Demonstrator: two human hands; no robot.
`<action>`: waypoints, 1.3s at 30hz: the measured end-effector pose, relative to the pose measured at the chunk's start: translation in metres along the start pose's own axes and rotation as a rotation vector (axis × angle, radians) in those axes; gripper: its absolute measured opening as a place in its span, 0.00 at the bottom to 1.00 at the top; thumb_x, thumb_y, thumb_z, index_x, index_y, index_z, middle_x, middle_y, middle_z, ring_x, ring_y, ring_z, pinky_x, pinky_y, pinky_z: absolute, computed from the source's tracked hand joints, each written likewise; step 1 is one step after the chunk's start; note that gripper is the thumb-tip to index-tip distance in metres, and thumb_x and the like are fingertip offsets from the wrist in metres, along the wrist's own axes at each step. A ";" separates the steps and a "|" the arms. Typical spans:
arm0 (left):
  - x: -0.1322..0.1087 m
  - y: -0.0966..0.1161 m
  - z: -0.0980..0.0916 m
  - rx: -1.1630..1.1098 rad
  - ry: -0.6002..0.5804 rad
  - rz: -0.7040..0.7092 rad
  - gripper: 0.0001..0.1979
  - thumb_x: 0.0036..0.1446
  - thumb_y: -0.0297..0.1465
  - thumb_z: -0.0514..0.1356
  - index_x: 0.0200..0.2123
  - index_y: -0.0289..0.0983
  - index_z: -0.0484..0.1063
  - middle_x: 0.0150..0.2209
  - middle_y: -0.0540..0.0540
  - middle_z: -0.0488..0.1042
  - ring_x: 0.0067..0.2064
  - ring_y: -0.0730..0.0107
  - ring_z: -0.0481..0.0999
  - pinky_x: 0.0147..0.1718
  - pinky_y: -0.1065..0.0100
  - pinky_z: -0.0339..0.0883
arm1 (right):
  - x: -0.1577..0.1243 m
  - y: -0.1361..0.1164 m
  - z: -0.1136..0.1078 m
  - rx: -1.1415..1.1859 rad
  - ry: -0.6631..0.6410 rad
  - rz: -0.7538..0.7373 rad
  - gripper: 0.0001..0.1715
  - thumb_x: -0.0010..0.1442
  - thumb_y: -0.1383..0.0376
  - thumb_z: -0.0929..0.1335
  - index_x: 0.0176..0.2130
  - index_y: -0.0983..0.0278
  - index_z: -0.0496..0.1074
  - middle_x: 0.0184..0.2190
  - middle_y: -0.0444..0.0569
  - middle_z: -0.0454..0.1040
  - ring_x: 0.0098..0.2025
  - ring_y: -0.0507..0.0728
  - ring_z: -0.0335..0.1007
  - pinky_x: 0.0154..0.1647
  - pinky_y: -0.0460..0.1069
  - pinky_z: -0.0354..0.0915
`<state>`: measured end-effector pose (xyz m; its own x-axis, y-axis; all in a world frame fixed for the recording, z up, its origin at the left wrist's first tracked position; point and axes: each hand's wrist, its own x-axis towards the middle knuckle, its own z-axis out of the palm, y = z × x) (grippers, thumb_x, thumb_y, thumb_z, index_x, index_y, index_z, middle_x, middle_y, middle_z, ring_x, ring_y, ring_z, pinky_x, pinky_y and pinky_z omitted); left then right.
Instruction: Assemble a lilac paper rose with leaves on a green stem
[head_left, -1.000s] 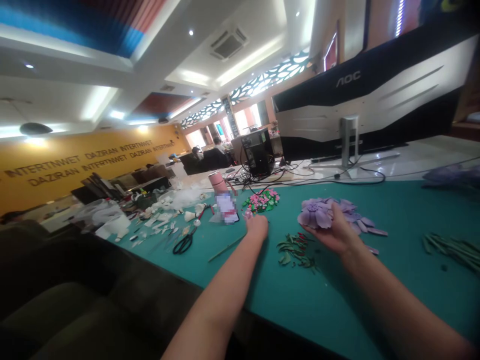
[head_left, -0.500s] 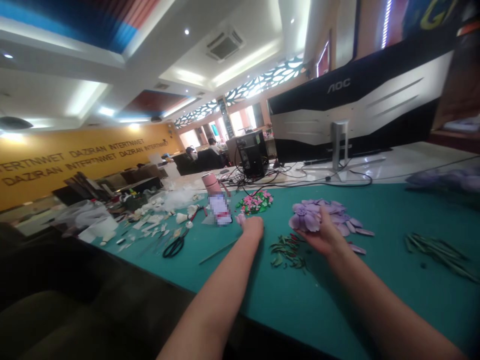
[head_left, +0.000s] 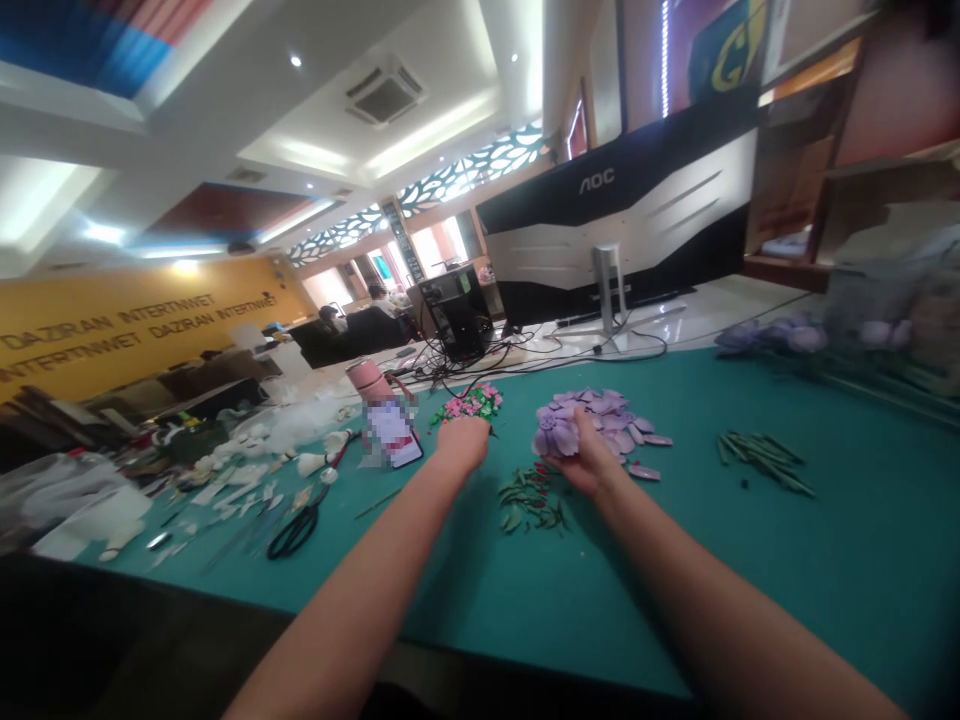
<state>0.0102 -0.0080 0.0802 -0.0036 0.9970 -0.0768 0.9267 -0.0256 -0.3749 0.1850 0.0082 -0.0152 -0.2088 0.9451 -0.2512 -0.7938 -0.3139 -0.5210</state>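
Observation:
My right hand [head_left: 589, 458] is closed around a purple flower [head_left: 555, 432], held by its near side at the edge of a pile of purple petals [head_left: 607, 408]. My left hand [head_left: 463, 443] is closed just in front of a cluster of small pink and green flowers [head_left: 480, 400]; its fingertips and whatever they hold are hidden. Green leaves with red bits [head_left: 529, 500] lie between my two forearms. A thin green stem [head_left: 377, 503] rests on the green mat [head_left: 480, 590] left of my left forearm.
Black scissors [head_left: 294, 530], a phone [head_left: 395, 435] and a pink bottle [head_left: 369, 380] are on the left, beside white scraps. Green stems [head_left: 763, 460] lie right. A monitor [head_left: 622, 235] stands behind; more purple flowers [head_left: 802, 333] are at the far right.
The view has swung right, so everything sits further left. My left hand has moved forward to the pink flowers, and the pinkish piece it held is out of sight. My right hand still holds the purple flower.

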 end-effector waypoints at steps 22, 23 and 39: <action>-0.028 0.054 -0.090 0.332 0.049 0.316 0.16 0.58 0.21 0.52 0.42 0.32 0.79 0.45 0.33 0.79 0.49 0.51 0.77 0.42 0.57 0.71 | 0.002 0.008 0.004 -0.097 0.004 -0.065 0.21 0.58 0.44 0.68 0.35 0.59 0.71 0.28 0.43 0.76 0.30 0.54 0.72 0.29 0.50 0.69; -0.028 0.055 -0.091 0.338 0.046 0.311 0.16 0.58 0.21 0.53 0.42 0.32 0.79 0.45 0.33 0.79 0.49 0.50 0.77 0.42 0.57 0.71 | 0.001 0.008 0.004 -0.099 0.005 -0.067 0.22 0.57 0.44 0.69 0.35 0.59 0.71 0.28 0.43 0.76 0.30 0.54 0.72 0.29 0.50 0.69; -0.026 0.058 -0.090 0.392 0.002 0.274 0.14 0.58 0.21 0.55 0.42 0.30 0.79 0.44 0.31 0.79 0.49 0.49 0.77 0.44 0.55 0.71 | -0.001 0.009 0.008 -0.131 0.011 -0.106 0.23 0.57 0.44 0.68 0.37 0.60 0.69 0.29 0.44 0.75 0.30 0.53 0.70 0.28 0.48 0.68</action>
<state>0.0980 -0.0288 0.1433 0.2225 0.9498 -0.2198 0.6817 -0.3127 -0.6615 0.1732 0.0048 -0.0133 -0.1214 0.9727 -0.1977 -0.7294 -0.2226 -0.6469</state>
